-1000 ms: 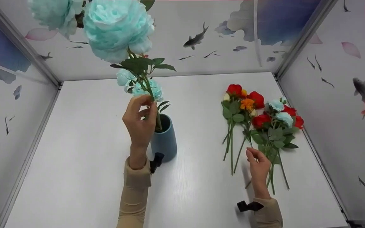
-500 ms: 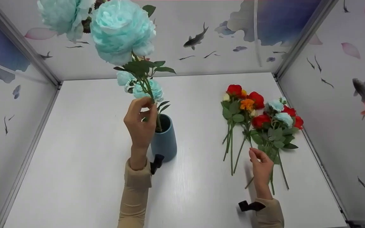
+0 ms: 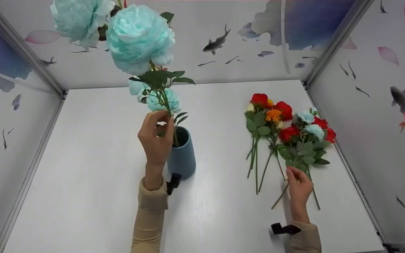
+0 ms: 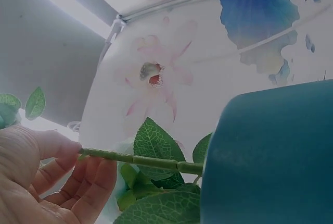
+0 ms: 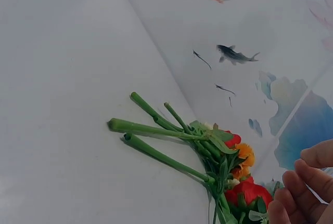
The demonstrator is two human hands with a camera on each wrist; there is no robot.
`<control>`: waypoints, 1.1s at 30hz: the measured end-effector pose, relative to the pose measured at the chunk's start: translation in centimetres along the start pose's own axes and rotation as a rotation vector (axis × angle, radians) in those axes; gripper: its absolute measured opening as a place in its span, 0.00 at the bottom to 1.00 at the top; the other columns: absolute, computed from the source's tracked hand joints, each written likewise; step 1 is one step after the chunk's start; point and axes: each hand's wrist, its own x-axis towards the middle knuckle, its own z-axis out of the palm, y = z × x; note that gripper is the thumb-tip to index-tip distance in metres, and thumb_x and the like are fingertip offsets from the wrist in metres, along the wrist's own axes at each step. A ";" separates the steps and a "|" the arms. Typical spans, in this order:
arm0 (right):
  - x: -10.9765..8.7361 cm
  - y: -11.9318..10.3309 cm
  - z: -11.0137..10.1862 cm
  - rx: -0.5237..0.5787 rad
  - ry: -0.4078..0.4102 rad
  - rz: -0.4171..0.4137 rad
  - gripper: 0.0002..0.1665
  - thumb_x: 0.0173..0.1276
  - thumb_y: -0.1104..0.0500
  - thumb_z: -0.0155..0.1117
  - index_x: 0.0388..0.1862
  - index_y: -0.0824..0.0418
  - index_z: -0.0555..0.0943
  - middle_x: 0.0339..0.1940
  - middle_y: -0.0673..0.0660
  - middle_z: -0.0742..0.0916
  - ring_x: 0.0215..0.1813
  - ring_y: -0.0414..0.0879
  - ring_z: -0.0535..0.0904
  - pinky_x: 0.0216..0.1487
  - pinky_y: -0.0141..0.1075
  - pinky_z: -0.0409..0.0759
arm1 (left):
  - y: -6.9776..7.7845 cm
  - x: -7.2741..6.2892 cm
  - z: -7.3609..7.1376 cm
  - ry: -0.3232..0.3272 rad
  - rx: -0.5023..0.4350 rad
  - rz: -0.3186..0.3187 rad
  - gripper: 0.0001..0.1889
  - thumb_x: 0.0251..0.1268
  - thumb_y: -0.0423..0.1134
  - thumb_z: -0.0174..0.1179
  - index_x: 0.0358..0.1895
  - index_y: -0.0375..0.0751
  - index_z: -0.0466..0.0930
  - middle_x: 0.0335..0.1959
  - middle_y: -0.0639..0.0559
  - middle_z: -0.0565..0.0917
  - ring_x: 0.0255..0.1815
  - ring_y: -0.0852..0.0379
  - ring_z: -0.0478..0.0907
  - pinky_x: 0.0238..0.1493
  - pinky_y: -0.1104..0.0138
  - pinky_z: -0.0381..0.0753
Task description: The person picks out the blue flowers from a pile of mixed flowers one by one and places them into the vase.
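In the head view my left hand (image 3: pixel 156 140) pinches the green stem of a tall artificial peony (image 3: pixel 141 40) with large turquoise blooms. That stem (image 4: pixel 151 161) runs from the fingertips into the mouth of a blue vase (image 4: pixel 270 156), as the left wrist view shows. Smaller turquoise blooms (image 3: pixel 164 100) and leaves stand behind the hand. My right hand (image 3: pixel 300 186) is over the lower stems of a bunch of red and turquoise flowers (image 3: pixel 306 140). Its fingers (image 5: pixel 307 182) are loosely bent, thumb near the index fingertip, and nothing shows between them in the right wrist view.
Left of that bunch lie more red and orange flowers (image 3: pixel 269 112), their bare stems pointing toward the front of the white table (image 3: pixel 93 175). Printed wall panels (image 3: pixel 374 116) enclose the table at the back and both sides.
My right hand has shifted to the right along the loose stems. The large peony has swung slightly right and down, with my left hand staying on its stem. The vase has not moved.
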 end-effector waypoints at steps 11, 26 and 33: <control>1.5 2.9 -1.1 -0.067 0.034 0.078 0.16 0.63 0.61 0.64 0.46 0.72 0.80 0.28 0.42 0.82 0.35 0.36 0.75 0.34 0.21 0.75 | -0.5 -0.5 0.2 -0.016 -0.011 0.021 0.05 0.57 0.24 0.58 0.37 0.29 0.78 0.30 0.40 0.78 0.30 0.54 0.77 0.26 0.76 0.77; 2.2 3.9 -1.8 -0.082 0.119 0.073 0.13 0.61 0.65 0.64 0.43 0.73 0.81 0.23 0.39 0.80 0.29 0.33 0.74 0.28 0.21 0.74 | -0.8 -1.1 0.1 -0.017 0.036 -0.004 0.09 0.52 0.20 0.60 0.37 0.30 0.78 0.30 0.43 0.78 0.29 0.57 0.76 0.27 0.77 0.77; 2.7 4.6 -2.0 -0.230 0.154 -0.041 0.10 0.62 0.65 0.63 0.40 0.70 0.83 0.21 0.33 0.77 0.28 0.30 0.72 0.29 0.21 0.69 | -0.7 -1.2 -0.1 -0.032 -0.004 -0.012 0.09 0.52 0.19 0.59 0.37 0.30 0.78 0.30 0.42 0.78 0.29 0.57 0.76 0.24 0.76 0.76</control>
